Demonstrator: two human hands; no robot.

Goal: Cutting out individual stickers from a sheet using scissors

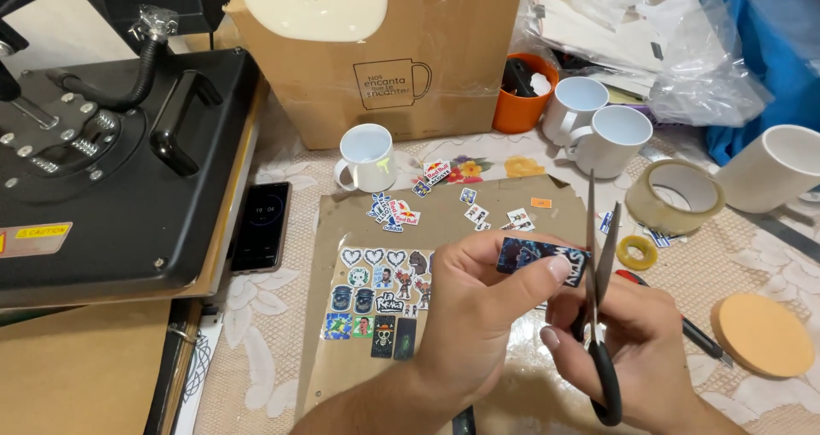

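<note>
A black heat press (111, 153) is set over the table's left edge, and a brown cardboard box (384, 50) is stood at the far edge, with a cream plastic piece (312, 3) resting on its top. Crumpled clear bags (683, 50) and blue material (769, 50) are piled in the far right corner. A brown paper sheet (359, 315) is spread on the lace tablecloth (256, 315) at the table's middle, and a printed sticker sheet (376, 302) is laid on it, with loose cut stickers (397, 211) scattered toward the far side. Four white mugs are placed around: one (366, 157) just before the box, two (598, 127) touching each other beside an orange cup (523, 93), and one (773, 166) at the right edge. A roll of tape (675, 196) lies between the mugs, a small yellow ring (636, 252) near it, and a round tan pad (762, 334) at the right edge. A dark phone (260, 226) lies just beside the press. At the near edge, a small dark blue sticker strip (538, 257) is pinched between thumb and fingers of the left hand (470, 315). Black-handled scissors (600, 298) are gripped by the right hand (636, 332), blades upright and parted, just beside the strip's right end; much of the brown sheet is hidden by both hands.
</note>
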